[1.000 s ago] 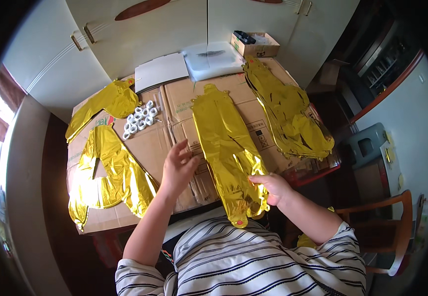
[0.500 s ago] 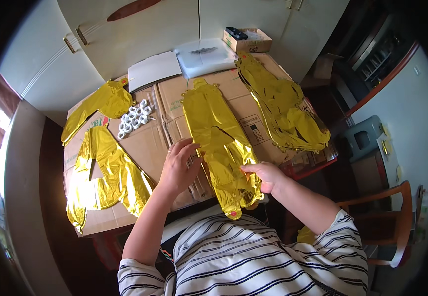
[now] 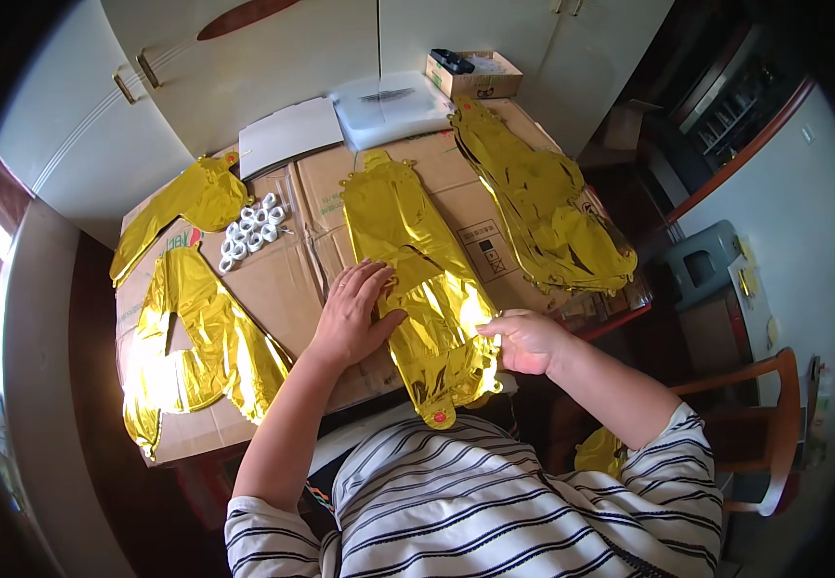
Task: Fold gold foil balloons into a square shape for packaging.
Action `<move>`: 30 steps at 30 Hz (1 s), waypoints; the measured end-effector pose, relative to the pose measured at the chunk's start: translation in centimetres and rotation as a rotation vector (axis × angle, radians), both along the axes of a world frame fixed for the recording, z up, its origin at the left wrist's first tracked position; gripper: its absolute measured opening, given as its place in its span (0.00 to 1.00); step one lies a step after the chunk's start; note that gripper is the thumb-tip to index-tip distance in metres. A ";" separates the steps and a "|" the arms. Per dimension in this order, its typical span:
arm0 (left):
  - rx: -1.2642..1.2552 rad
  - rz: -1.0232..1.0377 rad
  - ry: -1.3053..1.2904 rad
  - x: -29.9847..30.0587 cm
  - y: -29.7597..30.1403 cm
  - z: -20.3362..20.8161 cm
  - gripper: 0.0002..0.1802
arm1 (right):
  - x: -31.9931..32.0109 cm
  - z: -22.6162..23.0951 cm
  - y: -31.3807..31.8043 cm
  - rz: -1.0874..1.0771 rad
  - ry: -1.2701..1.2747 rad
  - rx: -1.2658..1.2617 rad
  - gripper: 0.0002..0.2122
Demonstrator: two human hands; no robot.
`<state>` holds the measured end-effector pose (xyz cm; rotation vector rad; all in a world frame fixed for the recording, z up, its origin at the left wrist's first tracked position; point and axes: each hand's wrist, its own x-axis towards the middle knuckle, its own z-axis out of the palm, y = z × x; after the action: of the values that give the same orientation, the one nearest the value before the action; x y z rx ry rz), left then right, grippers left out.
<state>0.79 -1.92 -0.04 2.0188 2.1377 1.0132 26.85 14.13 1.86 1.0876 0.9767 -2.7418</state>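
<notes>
Foil, gold and creased, lies lengthwise down the middle of a cardboard work surface, its near end, marked by a red dot, reaching past the front edge toward the wearer's striped shirt. The right hand pinches the foil's right border near that end, thumb on top, the other fingers partly hidden beneath. The left hand rests over the opposite border, fingers extended and thumb apart, closed on nothing; how hard it presses, one cannot tell.

The overhang looks like the weak point: with so little of the near end supported, a loosened pinch could let the slick sheet slide off the edge. A sharp pull from the right, against a left palm bearing down, could tear the border or set a hard crease across the crumpled lower part. Whether it is one layer or several is unclear; if several, a pinch on the top alone could skew them.

To the left, white rolls sit loosely grouped beside more gold pieces, where a sweeping forearm could scatter them. At right, a gold stack lies close to the side edge, liable to slip if bumped.
</notes>
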 end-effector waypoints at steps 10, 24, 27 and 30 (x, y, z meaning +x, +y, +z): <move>0.062 0.107 -0.139 1.7 -0.9 0.0 0.34 | -0.8 0.5 -1.6 -0.072 0.022 -0.001 0.15; 0.004 0.189 0.081 3.7 -3.1 -0.6 0.34 | -0.5 0.6 -4.9 -0.190 -0.073 0.182 0.08; -0.003 0.195 0.089 3.7 -3.2 -0.6 0.33 | -0.6 -0.1 -5.2 -0.211 -0.082 0.234 0.07; 0.008 0.190 0.076 3.7 -3.3 -0.7 0.34 | -0.6 -0.4 -5.1 -0.222 -0.131 0.379 0.08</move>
<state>4.49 -5.17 -0.72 1.9161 2.4070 0.9810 26.23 8.99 1.41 1.4913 1.4779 -2.6662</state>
